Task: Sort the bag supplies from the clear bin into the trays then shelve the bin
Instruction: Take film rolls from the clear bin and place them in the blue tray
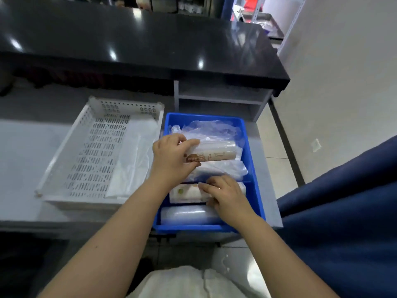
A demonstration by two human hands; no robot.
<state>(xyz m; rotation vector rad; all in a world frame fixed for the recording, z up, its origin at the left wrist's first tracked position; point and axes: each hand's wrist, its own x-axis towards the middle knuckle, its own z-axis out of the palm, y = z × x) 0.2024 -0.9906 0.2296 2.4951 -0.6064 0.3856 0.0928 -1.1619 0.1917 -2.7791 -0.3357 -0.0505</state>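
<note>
Blue tray: left hand grips printed bag roll; right hand fingers curled over a half-hidden pack, grip unclear.

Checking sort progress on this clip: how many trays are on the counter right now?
2. A white perforated tray sits on the left, holding flat plastic bags; a blue tray sits to its right, where both hands work. The clear bin is not in view.

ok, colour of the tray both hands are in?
Blue tray, clearest in the head view.
</note>
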